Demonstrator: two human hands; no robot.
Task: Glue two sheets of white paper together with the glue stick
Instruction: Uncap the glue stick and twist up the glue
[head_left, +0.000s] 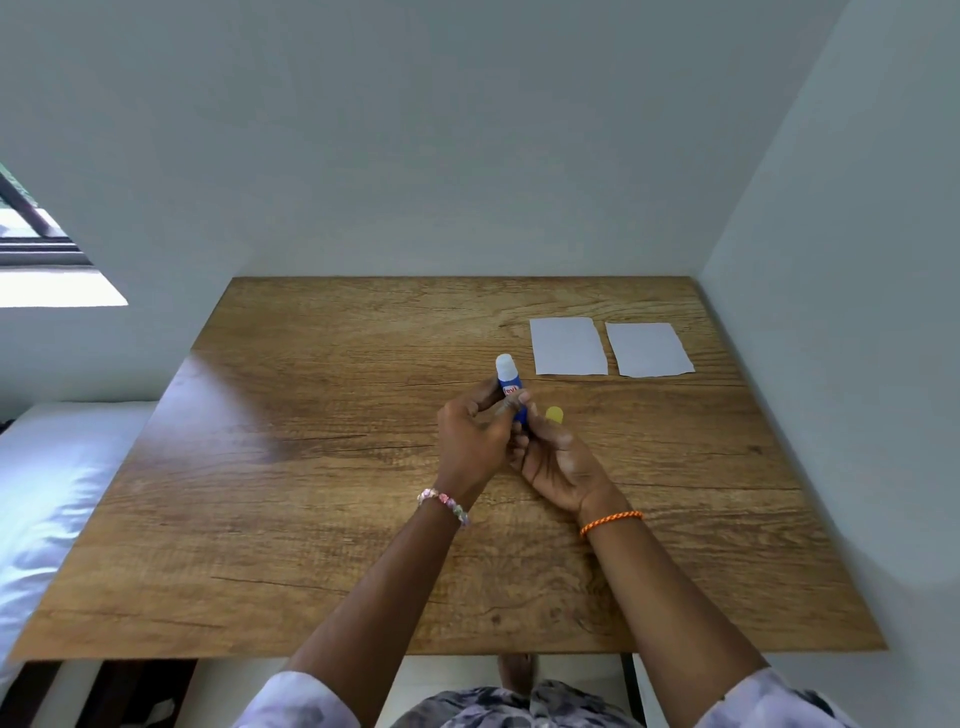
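Note:
A blue glue stick (510, 385) with a white top end points away from me above the middle of the wooden table (322, 467). My left hand (475, 436) grips its barrel from the left, and my right hand (556, 457) holds its lower end. A small yellow cap (554, 414) shows just above my right thumb; whether it rests on the table or in my fingers I cannot tell. Two white paper sheets lie flat side by side at the far right: the left sheet (569, 346) and the right sheet (649, 349), a narrow gap between them.
Walls close the table in at the back and on the right (831, 260). A white bed (57, 467) lies along the table's left side, with a window (36, 234) above it. The table's near edge runs just in front of my lap.

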